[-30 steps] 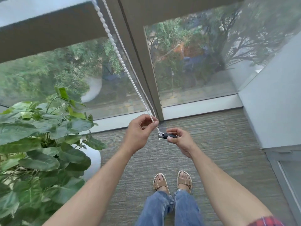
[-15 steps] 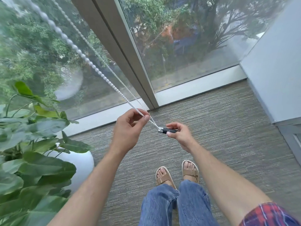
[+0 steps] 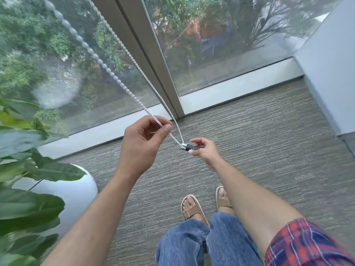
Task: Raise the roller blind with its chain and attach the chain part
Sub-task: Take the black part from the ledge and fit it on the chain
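Between two hands [image 3: 142, 143] [image 3: 204, 150], one chain [image 3: 107, 69]

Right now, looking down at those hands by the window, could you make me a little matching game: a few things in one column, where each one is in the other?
Things:
1. bead chain
2. dark chain weight
3. white plant pot
4. sandals

Places:
A. on the feet
B. floor, far left
C. pinched in the right hand
D. pinched in the left hand

Pairs: 1-D, 2-C, 3-B, 4-A

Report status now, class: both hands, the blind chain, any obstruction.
Left hand pinching bead chain. Right hand gripping dark chain part at loop's bottom. Chain taut. Potted plant at left, clear of chain.
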The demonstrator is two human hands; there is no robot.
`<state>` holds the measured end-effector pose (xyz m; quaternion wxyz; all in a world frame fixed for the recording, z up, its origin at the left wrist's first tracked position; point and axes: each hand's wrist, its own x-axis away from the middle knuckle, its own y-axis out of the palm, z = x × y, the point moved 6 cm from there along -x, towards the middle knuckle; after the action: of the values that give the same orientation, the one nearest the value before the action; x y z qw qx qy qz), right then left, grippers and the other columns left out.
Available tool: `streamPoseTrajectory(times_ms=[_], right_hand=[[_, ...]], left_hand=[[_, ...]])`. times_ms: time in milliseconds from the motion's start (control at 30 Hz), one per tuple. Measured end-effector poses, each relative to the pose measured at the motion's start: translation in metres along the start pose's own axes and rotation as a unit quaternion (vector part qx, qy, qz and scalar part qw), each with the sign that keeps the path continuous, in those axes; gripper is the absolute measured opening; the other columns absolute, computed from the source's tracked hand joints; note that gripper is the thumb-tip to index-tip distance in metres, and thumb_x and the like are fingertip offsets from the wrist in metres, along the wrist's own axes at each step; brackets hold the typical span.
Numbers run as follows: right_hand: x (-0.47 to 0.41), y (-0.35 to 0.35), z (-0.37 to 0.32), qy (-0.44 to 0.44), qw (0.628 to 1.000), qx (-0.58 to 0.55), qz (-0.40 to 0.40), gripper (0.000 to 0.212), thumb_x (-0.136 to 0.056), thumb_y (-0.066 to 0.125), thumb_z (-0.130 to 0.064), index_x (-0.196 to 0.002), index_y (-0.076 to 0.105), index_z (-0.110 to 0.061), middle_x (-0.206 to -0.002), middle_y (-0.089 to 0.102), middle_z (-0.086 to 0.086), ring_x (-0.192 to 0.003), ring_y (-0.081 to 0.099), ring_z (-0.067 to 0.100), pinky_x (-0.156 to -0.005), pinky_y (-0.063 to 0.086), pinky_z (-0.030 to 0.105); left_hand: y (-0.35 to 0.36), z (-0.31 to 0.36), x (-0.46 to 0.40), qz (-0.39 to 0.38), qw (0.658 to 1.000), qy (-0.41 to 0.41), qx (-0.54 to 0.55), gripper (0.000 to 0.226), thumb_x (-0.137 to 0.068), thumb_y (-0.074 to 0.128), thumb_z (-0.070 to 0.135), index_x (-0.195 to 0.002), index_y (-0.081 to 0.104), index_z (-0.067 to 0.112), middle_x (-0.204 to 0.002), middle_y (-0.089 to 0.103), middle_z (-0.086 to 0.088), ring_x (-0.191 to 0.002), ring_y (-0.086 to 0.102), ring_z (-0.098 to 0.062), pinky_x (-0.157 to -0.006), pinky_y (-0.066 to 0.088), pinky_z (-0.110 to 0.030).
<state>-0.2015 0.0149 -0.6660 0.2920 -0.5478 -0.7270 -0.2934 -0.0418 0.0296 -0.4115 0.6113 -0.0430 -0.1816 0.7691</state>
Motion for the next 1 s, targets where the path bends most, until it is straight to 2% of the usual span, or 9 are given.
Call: streamPoseTrajectory(times_ms=[200, 267, 333, 433, 533, 600, 700, 800, 1000], right_hand=[[-0.026, 0.005, 0.008, -0.018, 0.999, 0.035, 0.008, 0.037, -0.078, 0.073, 0.006, -0.107, 0.070, -0.016, -0.115, 0.066, 0.006, -0.103, 0.064, 0.017, -0.091, 0.055, 0.031], [-0.035, 0.006, 0.006, -0.054, 0.991, 0.117, 0.027, 0.031, -0.082, 0.073, -0.002, -0.106, 0.070, -0.022, -0.116, 0.063, 0.002, -0.104, 0.063, 0.016, -0.090, 0.055, 0.031], [-0.045, 0.010, 0.006, -0.077, 0.972, 0.215, 0.051, 0.032, -0.086, 0.070, -0.011, -0.115, 0.067, -0.023, -0.118, 0.056, -0.001, -0.107, 0.058, 0.015, -0.098, 0.052, 0.035], [-0.057, 0.014, 0.007, -0.078, 0.951, 0.286, 0.082, 0.034, -0.090, 0.065, -0.010, -0.121, 0.061, -0.023, -0.121, 0.050, 0.001, -0.107, 0.049, 0.015, -0.106, 0.044, 0.040], [-0.062, 0.016, 0.007, -0.065, 0.943, 0.312, 0.092, 0.025, -0.089, 0.066, -0.015, -0.113, 0.060, -0.019, -0.119, 0.053, 0.002, -0.106, 0.052, 0.016, -0.105, 0.044, 0.041], [-0.061, 0.019, 0.004, -0.061, 0.936, 0.331, 0.099, 0.030, -0.087, 0.069, -0.020, -0.115, 0.060, -0.016, -0.120, 0.056, 0.002, -0.107, 0.054, 0.016, -0.104, 0.045, 0.039], [-0.052, 0.028, -0.018, -0.100, 0.936, 0.317, 0.114, 0.023, -0.085, 0.071, -0.023, -0.105, 0.060, -0.024, -0.117, 0.056, -0.004, -0.108, 0.055, 0.015, -0.103, 0.044, 0.039], [-0.035, 0.042, -0.049, -0.148, 0.946, 0.280, 0.069, 0.019, -0.086, 0.071, -0.022, -0.100, 0.059, -0.025, -0.115, 0.056, -0.007, -0.108, 0.054, 0.012, -0.099, 0.041, 0.033], [0.013, 0.055, -0.117, -0.245, 0.950, 0.195, 0.011, 0.017, -0.084, 0.072, -0.018, -0.095, 0.061, -0.024, -0.093, 0.064, -0.011, -0.088, 0.059, 0.001, -0.077, 0.044, 0.020]], left_hand=[[0.005, -0.023, -0.010, 0.005, 1.000, 0.010, 0.003, 0.005, -0.086, 0.071, 0.009, -0.090, 0.072, 0.011, -0.088, 0.073, -0.017, -0.086, 0.068, -0.038, -0.085, 0.054, -0.058], [0.005, -0.024, -0.011, 0.003, 1.000, 0.016, 0.007, 0.006, -0.086, 0.070, 0.008, -0.091, 0.072, 0.009, -0.089, 0.073, -0.020, -0.087, 0.067, -0.042, -0.085, 0.053, -0.061], [0.004, -0.022, -0.014, 0.002, 1.000, 0.024, 0.004, 0.008, -0.086, 0.070, 0.006, -0.090, 0.072, 0.012, -0.089, 0.073, -0.021, -0.087, 0.067, -0.044, -0.084, 0.053, -0.062], [0.002, -0.018, -0.016, 0.001, 0.999, 0.034, -0.001, 0.010, -0.085, 0.071, 0.006, -0.089, 0.073, 0.015, -0.088, 0.074, -0.016, -0.087, 0.069, -0.038, -0.086, 0.056, -0.055], [0.000, -0.012, -0.016, -0.007, 0.999, 0.037, -0.017, 0.008, -0.086, 0.070, 0.007, -0.090, 0.072, 0.013, -0.089, 0.075, -0.013, -0.085, 0.070, -0.029, -0.082, 0.058, -0.042], [-0.001, -0.006, -0.014, -0.012, 0.999, 0.040, -0.022, 0.009, -0.085, 0.071, 0.007, -0.090, 0.072, 0.015, -0.090, 0.075, -0.009, -0.084, 0.071, -0.021, -0.081, 0.057, -0.033], [-0.002, 0.010, -0.013, -0.013, 0.998, 0.055, -0.014, 0.011, -0.085, 0.071, 0.006, -0.089, 0.072, 0.016, -0.090, 0.075, -0.007, -0.082, 0.070, -0.017, -0.081, 0.056, -0.029], [-0.002, 0.029, -0.014, -0.010, 0.997, 0.072, 0.008, 0.013, -0.086, 0.070, 0.006, -0.091, 0.071, 0.018, -0.091, 0.074, -0.009, -0.083, 0.070, -0.019, -0.079, 0.056, -0.026], [-0.013, 0.061, -0.015, 0.020, 0.996, 0.076, 0.028, 0.011, -0.085, 0.071, 0.009, -0.092, 0.071, 0.018, -0.090, 0.073, -0.011, -0.090, 0.069, -0.035, -0.085, 0.058, -0.043]])
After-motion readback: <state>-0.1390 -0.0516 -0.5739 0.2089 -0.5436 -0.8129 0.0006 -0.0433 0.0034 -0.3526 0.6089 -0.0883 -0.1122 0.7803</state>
